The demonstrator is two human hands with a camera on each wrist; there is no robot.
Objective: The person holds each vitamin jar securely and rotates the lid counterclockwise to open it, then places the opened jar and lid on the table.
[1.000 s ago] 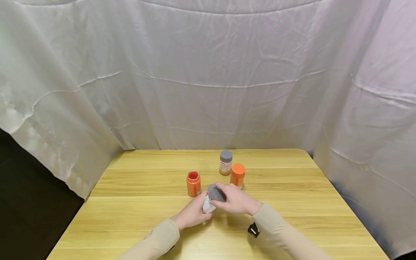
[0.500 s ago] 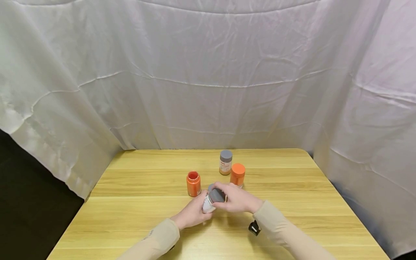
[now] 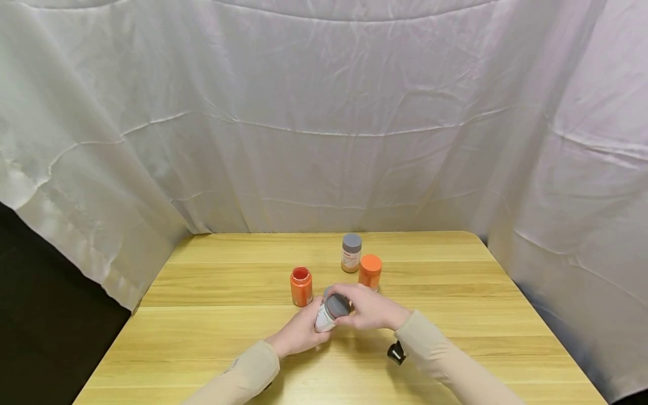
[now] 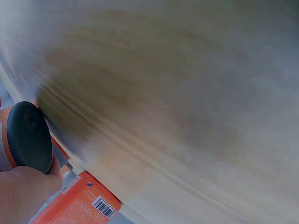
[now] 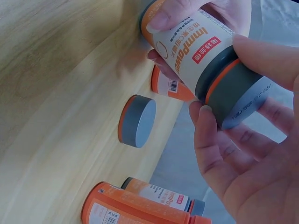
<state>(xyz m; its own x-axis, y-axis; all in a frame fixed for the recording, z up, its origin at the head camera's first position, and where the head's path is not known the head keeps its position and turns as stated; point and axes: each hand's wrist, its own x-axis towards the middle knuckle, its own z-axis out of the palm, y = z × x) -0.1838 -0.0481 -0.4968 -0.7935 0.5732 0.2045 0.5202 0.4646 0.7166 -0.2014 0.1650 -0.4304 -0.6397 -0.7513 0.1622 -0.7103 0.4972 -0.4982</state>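
My left hand (image 3: 302, 329) grips a supplement bottle (image 5: 187, 46) by its body, white-labelled with orange lettering. The bottle leans to the right, its dark base (image 4: 30, 137) showing in the left wrist view. My right hand (image 3: 372, 308) holds the bottle's grey lid (image 5: 238, 93) between thumb and fingers. A thin orange ring shows at the lid's lower edge. Just behind the bottle, a loose grey lid (image 5: 137, 121) lies on the table, mostly hidden in the head view. Left of it stands an open, lidless orange bottle (image 3: 301, 289).
Beyond my right hand stands an orange bottle with an orange lid (image 3: 371, 267), its lower part partly covered by the hand. Behind it is a grey-lidded bottle (image 3: 351, 256). The wooden table (image 3: 228, 281) ends at a pale curtain (image 3: 324, 169).
My right thumb and fingers have shifted slightly around the grey lid, and the right wrist has turned a little. My left hand and the bottle have stayed in place.
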